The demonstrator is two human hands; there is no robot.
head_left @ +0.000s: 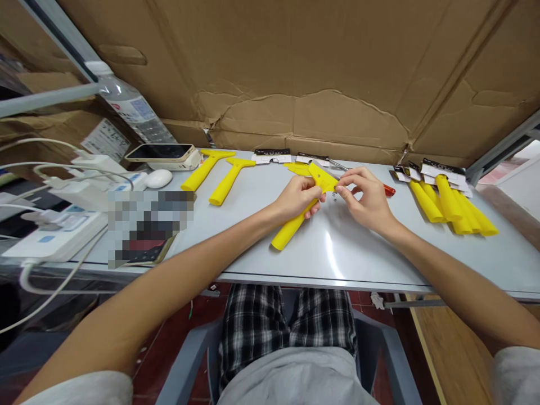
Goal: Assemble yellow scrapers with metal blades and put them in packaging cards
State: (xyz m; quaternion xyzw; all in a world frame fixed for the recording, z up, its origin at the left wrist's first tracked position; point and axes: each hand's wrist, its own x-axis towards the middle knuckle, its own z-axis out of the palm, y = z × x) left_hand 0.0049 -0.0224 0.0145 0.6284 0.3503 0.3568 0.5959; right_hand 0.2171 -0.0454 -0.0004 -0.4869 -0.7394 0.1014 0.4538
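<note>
My left hand point(298, 198) is wrapped round the neck of a yellow scraper handle point(291, 229), tilted with its wide flat head up and to the right. At the right corner of that head, my right hand point(366, 203) has thumb and index finger pinched together; what lies between them is too small to make out. Small dark bits point(335, 197) lie on the table under the right fingertips. Behind the right hand a red-handled tool point(389, 191), apparently a screwdriver, is partly hidden. Another yellow piece point(297, 169) lies just behind the held one.
Two yellow scraper handles point(225, 183) lie at left, and several carded ones point(449, 199) are piled at right. Black-and-white cards point(272, 156) lie at the back. A power strip point(63, 236), phone point(162, 151), white mouse point(159, 179) and leaning bottle point(135, 107) crowd the left. Cardboard point(304, 67) walls the back.
</note>
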